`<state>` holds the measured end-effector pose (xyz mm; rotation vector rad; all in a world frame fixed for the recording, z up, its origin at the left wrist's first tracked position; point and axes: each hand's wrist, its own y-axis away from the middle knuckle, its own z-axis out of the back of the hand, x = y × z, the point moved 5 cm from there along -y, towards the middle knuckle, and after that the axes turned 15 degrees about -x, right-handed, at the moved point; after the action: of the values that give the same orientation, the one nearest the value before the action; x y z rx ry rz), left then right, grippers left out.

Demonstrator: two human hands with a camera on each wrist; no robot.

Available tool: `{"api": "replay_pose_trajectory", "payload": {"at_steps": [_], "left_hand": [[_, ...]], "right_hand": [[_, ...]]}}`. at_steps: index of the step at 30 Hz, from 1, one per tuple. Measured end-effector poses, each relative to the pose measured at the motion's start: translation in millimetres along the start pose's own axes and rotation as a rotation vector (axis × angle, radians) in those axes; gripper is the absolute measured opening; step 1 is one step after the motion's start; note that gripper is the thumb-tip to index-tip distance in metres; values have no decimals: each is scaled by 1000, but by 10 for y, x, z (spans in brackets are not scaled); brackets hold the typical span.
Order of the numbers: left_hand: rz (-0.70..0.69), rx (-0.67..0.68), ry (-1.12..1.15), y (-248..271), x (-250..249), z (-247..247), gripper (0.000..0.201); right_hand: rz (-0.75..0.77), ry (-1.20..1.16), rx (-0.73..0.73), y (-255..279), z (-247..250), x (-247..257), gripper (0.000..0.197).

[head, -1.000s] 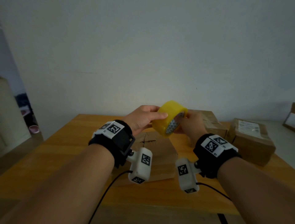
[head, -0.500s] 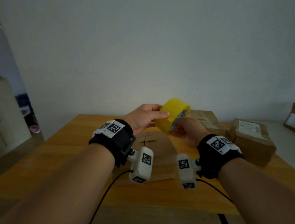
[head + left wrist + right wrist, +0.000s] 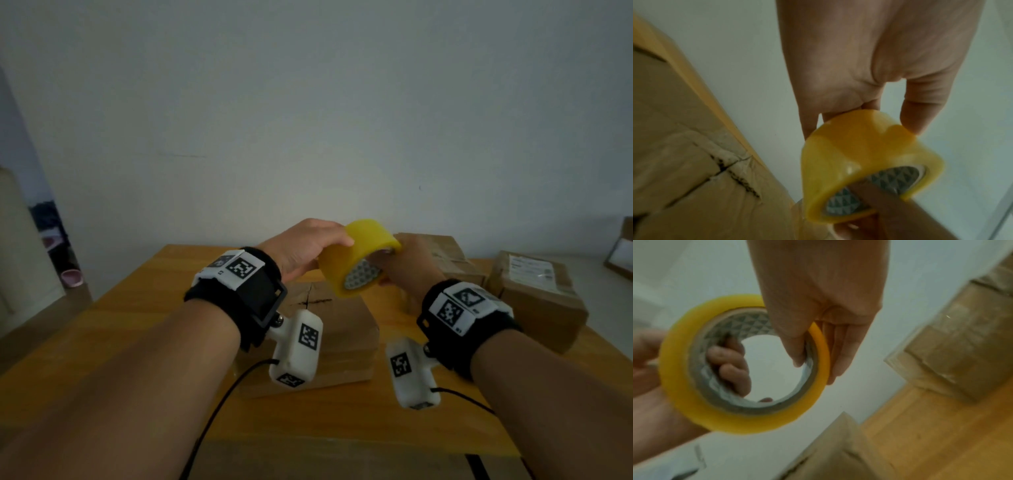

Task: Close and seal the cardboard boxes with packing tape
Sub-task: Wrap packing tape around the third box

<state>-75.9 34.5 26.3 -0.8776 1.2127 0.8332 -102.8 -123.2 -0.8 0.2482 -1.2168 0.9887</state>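
Observation:
Both hands hold a yellow roll of packing tape point(image 3: 356, 255) up in the air above a closed cardboard box point(image 3: 329, 329) on the wooden table point(image 3: 137, 308). My left hand point(image 3: 301, 250) grips the roll point(image 3: 857, 162) from the left, thumb on its outer face and fingers reaching into the core. My right hand point(image 3: 407, 263) pinches the right rim of the roll point(image 3: 744, 418), thumb inside the patterned core and fingers behind. The box top shows a dark cross-shaped seam point(image 3: 311, 299).
Two more cardboard boxes stand at the back right: one behind my right hand point(image 3: 445, 253) and one with a white label point(image 3: 534, 294). Another box edge point(image 3: 621, 250) shows at the far right. A plain wall rises behind the table. Cables hang from both wrist cameras.
The tape roll has turned in my hands, its open core now tilted more downward. My right hand has shifted round the rim; both hands stay at about the same height.

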Motion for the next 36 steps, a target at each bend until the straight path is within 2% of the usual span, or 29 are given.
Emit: {"api": "replay_pose_trajectory", "payload": {"at_steps": [2, 5, 8, 12, 16, 20, 22, 25, 27, 28, 31, 34, 36], "left_hand": [[3, -1, -22, 20, 16, -19, 27], [10, 8, -3, 39, 33, -45, 42], [-3, 13, 17, 43, 21, -49, 23], [-19, 19, 47, 57, -10, -28, 20], [-12, 22, 95, 48, -18, -14, 11], [-14, 12, 124, 34, -15, 23, 13], [-26, 12, 125, 44, -45, 23, 14], [-45, -12, 79, 53, -96, 30, 17], [-47, -21, 52, 62, -105, 33, 18], [-45, -20, 52, 69, -102, 29, 19], [-41, 3, 65, 89, -97, -8, 22], [-36, 7, 87, 80, -100, -27, 28], [-34, -2, 92, 81, -102, -21, 28]], "right_hand": [[79, 92, -16, 13, 14, 52, 35], [-31, 28, 25, 36, -11, -4, 35], [-240, -193, 58, 84, -51, -113, 18], [-392, -408, 94, 113, -125, -203, 34], [-498, -542, 168, 147, -161, -186, 20], [-526, -573, 242, 192, -191, -150, 13], [-497, -522, 189, 183, -176, -114, 15], [-286, -338, 2, 84, -40, -46, 21], [-117, -233, -27, 61, 13, 54, 14], [-94, -225, -35, 57, 20, 62, 14], [-210, -315, 15, 91, -33, -2, 15], [-353, -441, 75, 126, -119, -113, 30], [-435, -520, 87, 139, -140, -146, 27]]}}
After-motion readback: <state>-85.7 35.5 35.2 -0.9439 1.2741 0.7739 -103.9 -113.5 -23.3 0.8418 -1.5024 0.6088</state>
